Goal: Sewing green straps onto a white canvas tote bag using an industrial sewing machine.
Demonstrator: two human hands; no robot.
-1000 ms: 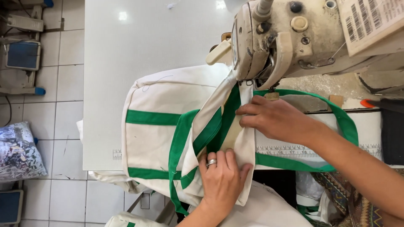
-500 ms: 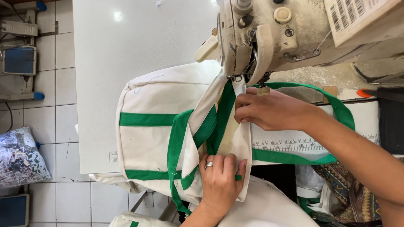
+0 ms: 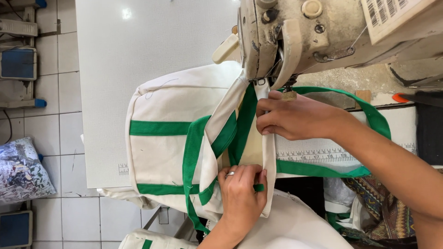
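Note:
A cream canvas bag [image 3: 166, 152] with green straps lies on the white sewing table [image 3: 152, 41], its top edge fed under the head of the worn cream sewing machine [image 3: 295, 37]. My left hand [image 3: 241, 196], a ring on one finger, presses and pinches the folded bag edge nearest me. My right hand [image 3: 295, 116] pinches the same folded edge just below the presser foot, beside a green handle strap [image 3: 369, 115] that loops off to the right.
A printed ruler strip [image 3: 314, 157] runs along the table edge. Another cream bag [image 3: 152, 240] lies below. A tiled floor at left holds a stuffed plastic sack [image 3: 20, 170] and blue pedals [image 3: 18, 64]. Patterned cloth [image 3: 374, 198] sits at lower right.
The view has shifted so the machine and bag sit lower and larger. Both hands keep their pinch on the folded edge, the left one slightly nearer the right.

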